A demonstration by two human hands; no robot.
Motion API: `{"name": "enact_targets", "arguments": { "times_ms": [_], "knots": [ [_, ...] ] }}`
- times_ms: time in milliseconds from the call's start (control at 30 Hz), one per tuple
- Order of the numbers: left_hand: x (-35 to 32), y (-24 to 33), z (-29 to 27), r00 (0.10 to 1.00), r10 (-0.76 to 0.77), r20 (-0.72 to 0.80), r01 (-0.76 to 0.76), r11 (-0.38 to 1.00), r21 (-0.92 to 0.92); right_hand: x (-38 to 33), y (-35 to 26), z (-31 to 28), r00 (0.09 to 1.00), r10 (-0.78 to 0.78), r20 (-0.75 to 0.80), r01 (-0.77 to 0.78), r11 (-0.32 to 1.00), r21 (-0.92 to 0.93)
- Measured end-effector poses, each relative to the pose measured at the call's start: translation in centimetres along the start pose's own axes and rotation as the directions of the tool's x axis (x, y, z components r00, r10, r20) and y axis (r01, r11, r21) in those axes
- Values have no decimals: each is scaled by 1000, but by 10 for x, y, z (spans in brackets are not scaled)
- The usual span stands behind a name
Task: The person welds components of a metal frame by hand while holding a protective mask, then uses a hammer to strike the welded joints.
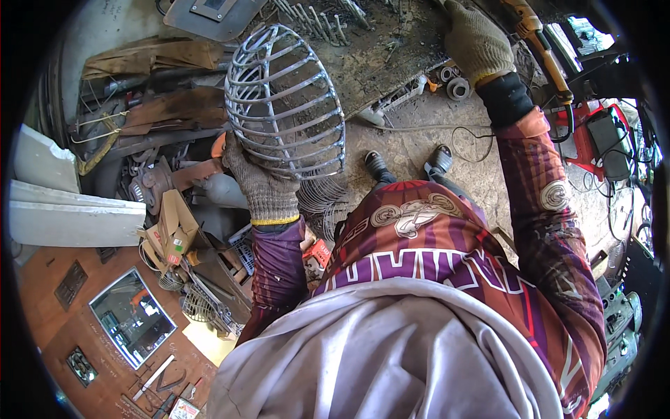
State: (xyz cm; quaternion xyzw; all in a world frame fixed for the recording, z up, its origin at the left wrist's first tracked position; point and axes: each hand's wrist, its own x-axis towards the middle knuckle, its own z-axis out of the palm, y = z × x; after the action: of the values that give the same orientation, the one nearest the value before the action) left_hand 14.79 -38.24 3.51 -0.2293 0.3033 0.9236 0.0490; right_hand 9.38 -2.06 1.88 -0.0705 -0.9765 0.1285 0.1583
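Observation:
My left hand [258, 174], in a grey knitted glove, grips the lower left edge of a cage [286, 105] of welded metal rods. The cage is rounded, with curved cross bars, and stands tilted up at the edge of the workbench [391, 77]. My right hand [478, 42], also gloved, reaches over the bench at the upper right. Its fingers look curled, and what they may hold is hidden at the picture's top edge. Just right of it lies an orange-yellow corded power tool [534, 35].
Several short metal rods [321, 24] lie on the bench behind the cage. Metal rings [457, 89] sit by its near edge. A cable [433, 128] runs over the floor. Coiled wire [328, 199] is below the cage, and a red case [590, 143] stands at right.

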Motion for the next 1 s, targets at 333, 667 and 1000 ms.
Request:
{"name": "enact_targets", "arguments": {
  "times_ms": [333, 667, 1000],
  "knots": [
    [4, -6, 11, 979, 137, -152, -128, 989, 70, -23, -11, -5, 989, 138, -62, -104, 920, 378],
    [27, -20, -9, 920, 285, -270, -190, 925, 329, -143, -33, -6, 978, -32, 206, -147, 595, 790],
    [18, -20, 2, 950, 211, -229, -130, 937, 325, -122, -67, -19, 979, -117, 169, -55, 646, 762]
  ]
}}
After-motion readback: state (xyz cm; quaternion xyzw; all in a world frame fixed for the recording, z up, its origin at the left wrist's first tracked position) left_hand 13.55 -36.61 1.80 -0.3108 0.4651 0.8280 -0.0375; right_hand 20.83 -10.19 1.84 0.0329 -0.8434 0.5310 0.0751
